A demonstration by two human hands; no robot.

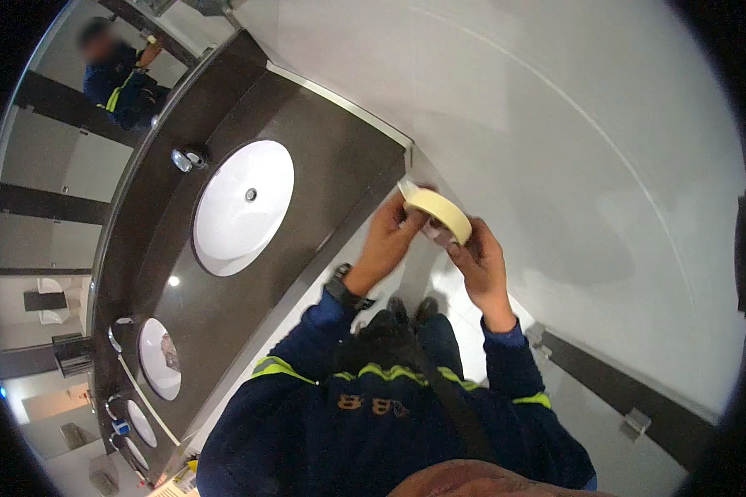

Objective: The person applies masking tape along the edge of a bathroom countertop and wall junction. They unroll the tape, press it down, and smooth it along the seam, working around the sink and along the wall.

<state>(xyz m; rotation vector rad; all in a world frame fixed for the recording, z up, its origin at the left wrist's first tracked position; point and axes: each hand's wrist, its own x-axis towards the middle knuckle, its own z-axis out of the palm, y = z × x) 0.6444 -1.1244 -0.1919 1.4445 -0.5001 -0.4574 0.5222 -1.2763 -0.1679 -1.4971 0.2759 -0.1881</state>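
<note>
A roll of pale yellow masking tape [444,212] is held in front of my chest, between both hands. My left hand [392,238] is closed on its left side, where a short end of tape [408,190] sticks up by the fingers. On the roll's right edge my right hand [481,267] grips with thumb and fingers. Some of the fingers behind the roll are hidden. A dark watch [345,287] is on my left wrist.
To the left runs a dark counter [331,141] with a white oval basin [261,186] and a chrome faucet [188,159]. Further basins [151,348] follow. A long mirror [58,166] stands behind. A pale wall [588,141] rises close on the right.
</note>
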